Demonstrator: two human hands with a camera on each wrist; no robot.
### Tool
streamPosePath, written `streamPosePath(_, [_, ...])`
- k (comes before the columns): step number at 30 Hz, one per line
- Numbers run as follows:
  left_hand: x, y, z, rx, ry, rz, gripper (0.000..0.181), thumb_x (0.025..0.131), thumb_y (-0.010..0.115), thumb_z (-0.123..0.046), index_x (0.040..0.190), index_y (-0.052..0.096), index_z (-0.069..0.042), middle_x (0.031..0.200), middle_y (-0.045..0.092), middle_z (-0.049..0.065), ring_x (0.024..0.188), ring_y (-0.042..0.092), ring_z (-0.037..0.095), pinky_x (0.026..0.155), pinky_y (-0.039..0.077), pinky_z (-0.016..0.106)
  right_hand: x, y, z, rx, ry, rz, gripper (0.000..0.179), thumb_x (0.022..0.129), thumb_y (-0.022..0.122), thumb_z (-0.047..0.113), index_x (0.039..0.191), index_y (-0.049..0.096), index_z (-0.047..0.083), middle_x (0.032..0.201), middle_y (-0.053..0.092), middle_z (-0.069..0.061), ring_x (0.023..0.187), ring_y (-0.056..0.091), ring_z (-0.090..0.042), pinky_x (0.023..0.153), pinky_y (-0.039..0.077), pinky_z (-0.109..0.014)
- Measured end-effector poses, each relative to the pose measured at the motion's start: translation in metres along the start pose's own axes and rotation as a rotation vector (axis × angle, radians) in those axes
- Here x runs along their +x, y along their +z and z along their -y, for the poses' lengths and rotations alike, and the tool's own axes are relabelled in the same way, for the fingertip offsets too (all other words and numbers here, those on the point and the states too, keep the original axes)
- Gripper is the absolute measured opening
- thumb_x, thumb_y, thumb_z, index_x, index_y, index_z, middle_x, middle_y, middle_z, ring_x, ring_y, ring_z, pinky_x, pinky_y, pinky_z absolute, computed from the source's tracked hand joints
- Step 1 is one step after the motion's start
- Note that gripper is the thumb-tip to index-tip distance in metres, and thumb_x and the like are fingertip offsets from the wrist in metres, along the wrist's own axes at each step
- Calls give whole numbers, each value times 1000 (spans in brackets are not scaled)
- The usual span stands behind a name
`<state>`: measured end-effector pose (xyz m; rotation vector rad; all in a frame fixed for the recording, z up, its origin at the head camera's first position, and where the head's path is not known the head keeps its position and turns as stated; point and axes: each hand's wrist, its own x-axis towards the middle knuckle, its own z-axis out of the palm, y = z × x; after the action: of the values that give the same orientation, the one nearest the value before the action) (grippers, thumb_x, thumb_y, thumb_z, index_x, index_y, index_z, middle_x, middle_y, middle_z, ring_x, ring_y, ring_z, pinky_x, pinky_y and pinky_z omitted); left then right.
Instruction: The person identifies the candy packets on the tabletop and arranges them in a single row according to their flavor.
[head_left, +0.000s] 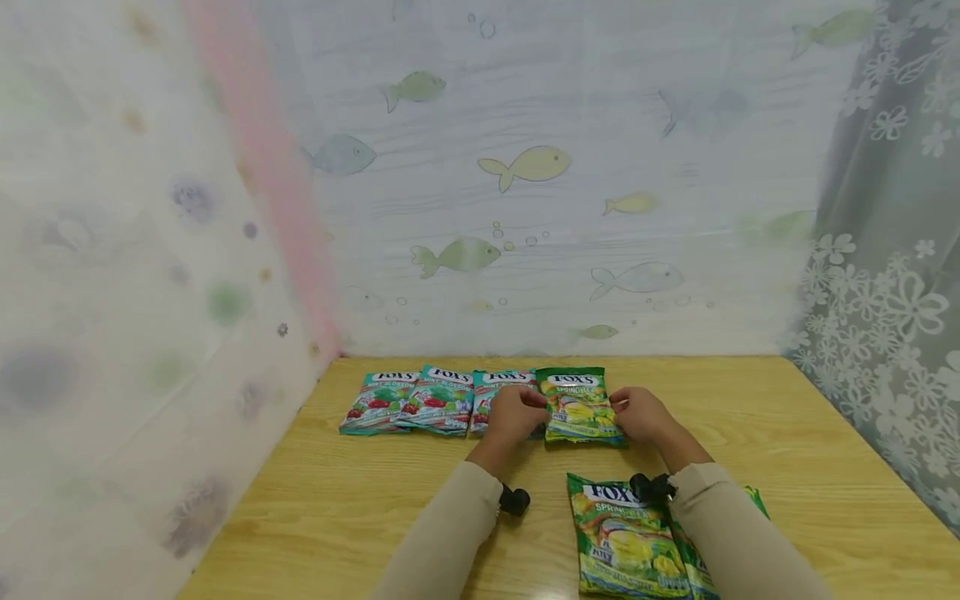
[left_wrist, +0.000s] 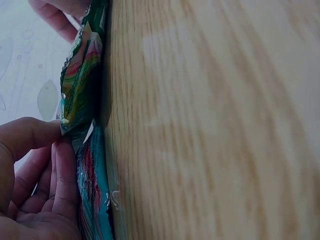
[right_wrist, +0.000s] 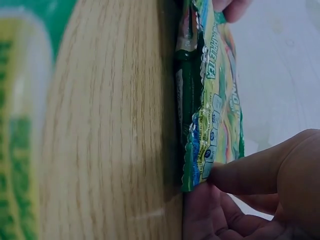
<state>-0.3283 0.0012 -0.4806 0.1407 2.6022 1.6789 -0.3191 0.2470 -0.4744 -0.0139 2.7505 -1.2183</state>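
Both hands hold a green FOX'S candy bag [head_left: 576, 408] by its two sides, at the right end of a row of bags. My left hand [head_left: 516, 417] pinches its left edge between thumb and fingers, as the left wrist view shows up close. On the opposite edge, the thumb and fingers of my right hand [right_wrist: 270, 185] pinch a lower corner. Beside the green bag, its teal FOX'S Mint Blossom neighbour [head_left: 483, 398] lies partly covered by my left hand. In the left wrist view, the green bag's edge overlaps that teal bag [left_wrist: 92, 185].
Two more teal bags [head_left: 438, 404] lie overlapping at the row's left. Nearer on the wooden table [head_left: 337, 517], a green FOX'S bag [head_left: 626, 537] overlaps another green bag [head_left: 756, 500], mostly hidden under my right forearm. A fish-patterned sheet [head_left: 540, 250] hangs behind the table.
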Motion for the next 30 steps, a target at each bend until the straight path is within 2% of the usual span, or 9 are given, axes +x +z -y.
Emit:
streamPosePath(6, [-2,-1,1,-16,-15,14,13,86,83,-11,98,78,-13,91,73,0,75,71,18,67,61,33,-3,0,3,-24,0,7,42,97,58,0,136,55,-14,119,63,-29,89,60,-28,65,51,-32])
streamPosePath(12, [-4,-2,-4,-19,3,25,15,88,82,-10,102,77,-10,95,73,2,78,71,19,69,62,34,-7,-4,5,-45,-29,23,40,100,57,3,136,55,-13,125,63,-32,93,64,-29,69,54,-35])
streamPosePath(17, [-7,-6,-9,15,-6,44,20,89,83,-13,107,75,-9,99,71,1,81,69,16,72,62,33,-11,-12,8,-123,-47,20,42,97,59,7,134,58,-12,124,64,-30,99,66,-35,76,57,-42])
streamPosePath(21, [-10,-8,-12,57,-5,71,27,89,83,-16,114,74,-9,107,71,2,90,68,16,77,61,34,-16,-21,8,-192,-81,19,40,97,58,9,132,60,-10,120,66,-28,104,66,-39,82,58,-49])
streamPosePath(25, [-14,-9,-12,89,15,103,35,89,84,-21,119,73,-10,113,71,2,97,67,16,82,60,36,-26,-28,9,-214,-142,28,36,99,59,10,129,63,-10,119,67,-27,106,65,-41,86,58,-52])
streamPosePath(30, [-25,-12,-13,147,82,164,35,89,84,-26,118,73,-10,108,70,0,93,66,14,80,59,36,-43,-36,14,-201,-199,29,31,100,61,10,125,66,-7,118,69,-23,108,65,-40,87,58,-53])
